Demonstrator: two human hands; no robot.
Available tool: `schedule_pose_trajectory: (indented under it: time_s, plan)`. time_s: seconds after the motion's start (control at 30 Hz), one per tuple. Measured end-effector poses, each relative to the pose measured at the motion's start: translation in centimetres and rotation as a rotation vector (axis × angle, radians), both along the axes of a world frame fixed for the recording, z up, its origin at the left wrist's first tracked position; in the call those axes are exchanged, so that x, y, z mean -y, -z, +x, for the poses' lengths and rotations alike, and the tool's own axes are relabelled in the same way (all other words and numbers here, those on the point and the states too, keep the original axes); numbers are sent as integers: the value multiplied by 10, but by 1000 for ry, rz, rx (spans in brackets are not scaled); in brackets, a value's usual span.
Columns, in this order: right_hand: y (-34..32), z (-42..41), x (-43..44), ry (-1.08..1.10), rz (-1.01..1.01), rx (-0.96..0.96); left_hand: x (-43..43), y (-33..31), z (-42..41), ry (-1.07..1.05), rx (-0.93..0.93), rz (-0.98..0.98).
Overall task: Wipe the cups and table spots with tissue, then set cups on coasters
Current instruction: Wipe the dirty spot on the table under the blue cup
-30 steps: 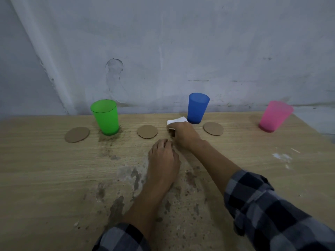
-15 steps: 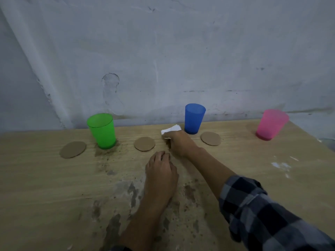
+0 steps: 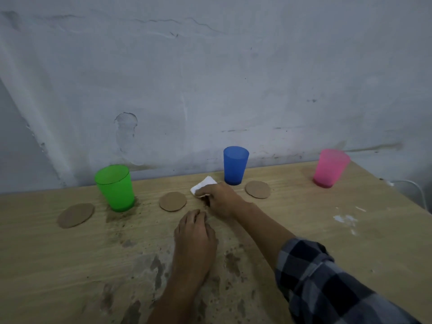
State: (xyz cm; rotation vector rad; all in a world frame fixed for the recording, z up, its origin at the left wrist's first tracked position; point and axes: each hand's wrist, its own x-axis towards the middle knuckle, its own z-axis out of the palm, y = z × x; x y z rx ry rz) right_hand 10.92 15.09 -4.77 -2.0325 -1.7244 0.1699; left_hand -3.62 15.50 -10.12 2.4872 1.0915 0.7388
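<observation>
Three plastic cups stand upright along the far side of the wooden table point(image 3: 304, 230): a green cup point(image 3: 115, 187) at left, a blue cup point(image 3: 235, 165) in the middle, a pink cup point(image 3: 330, 167) at right. Three brown round coasters lie bare: the left coaster point(image 3: 76, 215), the middle coaster point(image 3: 173, 201), the right coaster point(image 3: 257, 189). My right hand point(image 3: 221, 201) presses a white tissue point(image 3: 203, 184) on the table just left of the blue cup. My left hand point(image 3: 195, 239) rests flat on the table, fingers loosely curled, holding nothing.
Dark dirt spots point(image 3: 154, 267) cover the near middle of the table, and a smudge point(image 3: 118, 215) lies at the green cup's base. White flecks point(image 3: 344, 218) mark the right side. A grey wall point(image 3: 210, 90) rises right behind the cups. The table's right edge runs past the pink cup.
My head has tilted up, so the scene sits lower in view. My right hand with the tissue has slid a little left, away from the blue cup. My left hand stays put.
</observation>
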Motion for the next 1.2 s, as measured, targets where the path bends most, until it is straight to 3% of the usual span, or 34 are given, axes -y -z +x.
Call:
schedule_pose_trajectory:
  time_s: [0.2,0.33,0.5,0.63,0.7,0.77,0.87,1.0,1.2]
  plan:
    - [-9,21,7,57,-73,-224,-1,3,0,9,-5,9]
    - [-6,23,-7,224,-59,-182,-2,6,0,1,7,23]
    - [4,6,-9,68,-161,-24,-2,2,3,9,8,-2]
    - [-5,13,4,8,-132,-134,-4,4,1,33,33,-2]
    - [-9,22,5,96,-98,-175,-8,5,-3,74,32,6]
    - [-5,25,6,204,-46,-170,-14,3,-11,131,-15,17]
    - [5,16,6,248,-120,-95,-24,2,-20,193,-82,71]
    - [15,3,3,157,-78,2,-24,4,-22,175,-61,107]
    - [-2,22,22,75,-153,-171,-23,2,-21,151,-26,100]
